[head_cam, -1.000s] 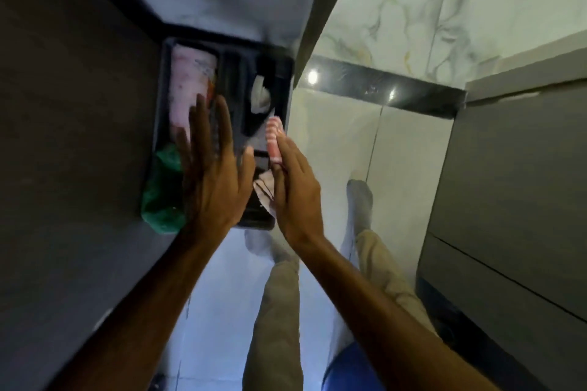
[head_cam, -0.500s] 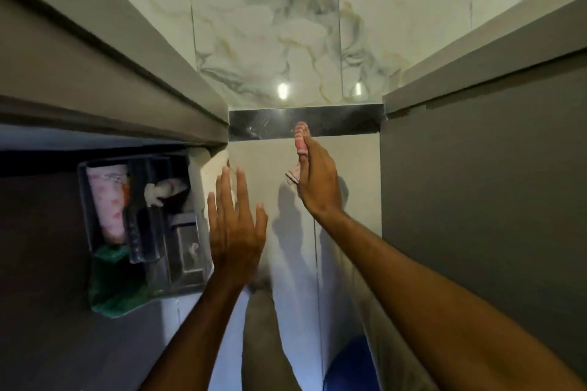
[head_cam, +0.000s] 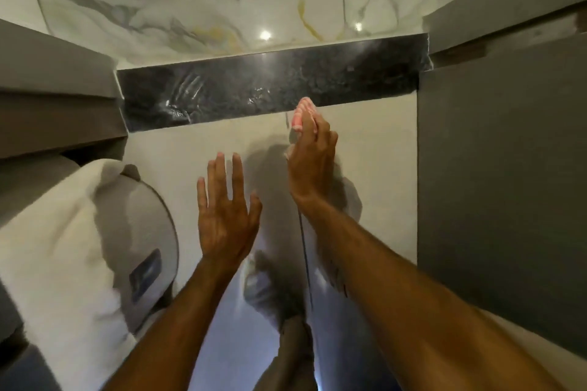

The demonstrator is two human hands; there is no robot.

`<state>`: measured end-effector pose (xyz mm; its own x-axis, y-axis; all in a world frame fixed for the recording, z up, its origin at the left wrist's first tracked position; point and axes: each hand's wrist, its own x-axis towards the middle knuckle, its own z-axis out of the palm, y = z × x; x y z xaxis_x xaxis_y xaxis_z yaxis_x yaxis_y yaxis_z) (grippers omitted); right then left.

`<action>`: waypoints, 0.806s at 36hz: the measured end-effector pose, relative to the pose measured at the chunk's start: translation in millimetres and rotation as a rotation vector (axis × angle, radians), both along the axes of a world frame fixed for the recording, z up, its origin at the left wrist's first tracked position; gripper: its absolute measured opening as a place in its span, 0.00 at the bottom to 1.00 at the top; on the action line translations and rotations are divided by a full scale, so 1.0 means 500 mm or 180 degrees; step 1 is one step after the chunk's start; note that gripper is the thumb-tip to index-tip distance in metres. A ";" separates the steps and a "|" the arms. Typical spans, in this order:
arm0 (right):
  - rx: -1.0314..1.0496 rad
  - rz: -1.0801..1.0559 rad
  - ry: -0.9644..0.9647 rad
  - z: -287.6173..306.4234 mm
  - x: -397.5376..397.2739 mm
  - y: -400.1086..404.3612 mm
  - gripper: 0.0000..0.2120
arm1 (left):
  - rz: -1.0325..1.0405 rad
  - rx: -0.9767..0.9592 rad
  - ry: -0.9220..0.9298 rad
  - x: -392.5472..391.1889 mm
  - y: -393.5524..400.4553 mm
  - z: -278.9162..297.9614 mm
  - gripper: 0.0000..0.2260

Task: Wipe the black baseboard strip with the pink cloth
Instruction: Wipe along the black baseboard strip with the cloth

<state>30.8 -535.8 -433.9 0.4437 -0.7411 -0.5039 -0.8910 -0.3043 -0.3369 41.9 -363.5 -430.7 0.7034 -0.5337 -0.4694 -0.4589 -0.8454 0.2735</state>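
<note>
The black baseboard strip (head_cam: 254, 89) runs across the foot of the marble wall, glossy and streaked with smears. My right hand (head_cam: 309, 159) is shut on the pink cloth (head_cam: 303, 114), whose folded tip pokes out past my fingertips and overlaps the strip's lower edge right of centre; I cannot tell whether it touches. Most of the cloth is hidden behind my hand. My left hand (head_cam: 224, 213) hovers lower and to the left over the pale floor tile, fingers spread, holding nothing.
Grey cabinets (head_cam: 502, 184) wall in the right side, and a grey cabinet edge (head_cam: 57, 95) juts out on the left. A white and grey rounded object (head_cam: 95, 244) lies at lower left. My legs and a grey-socked foot (head_cam: 270, 289) are below my hands.
The view has swung down and closer to the baseboard. The black tray of items has left the frame. My right hand still grips the cloth near the strip; my left hand stays spread.
</note>
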 end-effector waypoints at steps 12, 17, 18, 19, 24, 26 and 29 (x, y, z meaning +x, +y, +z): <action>-0.1420 0.0798 -0.0458 -0.272 -0.038 -0.078 0.26 | -0.0588 -0.0210 -0.0570 -0.002 0.040 -0.330 0.38; -0.1711 0.0297 -0.0403 -0.268 0.066 -0.056 0.26 | -0.0702 -0.0314 -0.0947 0.001 0.047 -0.350 0.36; -0.1874 0.0275 -0.0523 -0.267 0.086 -0.048 0.24 | -0.0672 -0.0395 -0.0963 0.000 0.044 -0.350 0.36; -0.1996 0.0310 -0.0671 -0.266 0.102 -0.039 0.23 | -0.0647 -0.0471 -0.0978 0.000 0.043 -0.349 0.35; -0.1434 0.1528 -0.0819 -0.277 0.149 -0.010 0.29 | -0.0583 -0.0562 -0.1071 0.000 0.042 -0.352 0.33; -0.1355 0.1746 -0.0811 -0.283 0.141 -0.012 0.30 | -0.0553 -0.0530 -0.1134 0.002 0.042 -0.350 0.34; -0.1461 0.1963 -0.0948 -0.283 0.085 -0.010 0.29 | -0.0530 -0.0485 -0.1145 0.013 0.044 -0.340 0.33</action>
